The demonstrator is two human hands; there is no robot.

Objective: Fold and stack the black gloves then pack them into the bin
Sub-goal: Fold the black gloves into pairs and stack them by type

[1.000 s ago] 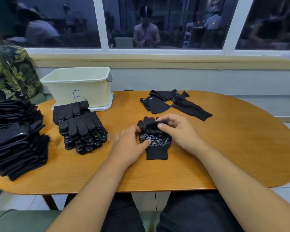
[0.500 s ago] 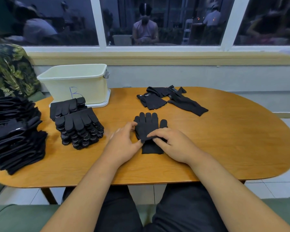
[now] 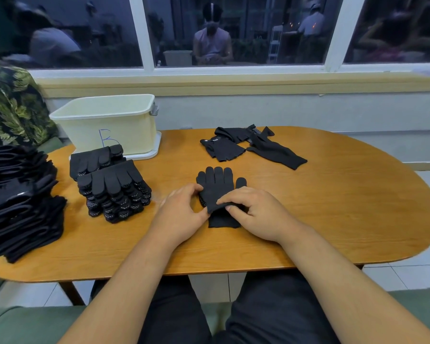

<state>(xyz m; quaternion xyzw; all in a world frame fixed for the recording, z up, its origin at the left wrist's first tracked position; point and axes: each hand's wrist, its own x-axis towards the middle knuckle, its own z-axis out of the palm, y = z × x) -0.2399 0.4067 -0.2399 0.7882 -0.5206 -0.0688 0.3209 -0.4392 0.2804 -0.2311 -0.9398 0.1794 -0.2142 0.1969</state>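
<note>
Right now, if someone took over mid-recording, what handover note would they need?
Left hand and right hand both pinch the glove pair mid-table, top cuff lifted. Two folded stacks sit before the bin; its inside is hidden. Loose gloves lie farther back, a big black pile at left. Left to do: finish this fold, stack, fold the rest, pack.

At the centre of the frame I see my left hand (image 3: 181,214) and right hand (image 3: 256,214) pinching a black glove (image 3: 216,184) on the wooden table (image 3: 333,207), with folded stacks (image 3: 114,189) at centre left below the cream bin (image 3: 104,125) and loose gloves (image 3: 253,147) just above centre.
</note>
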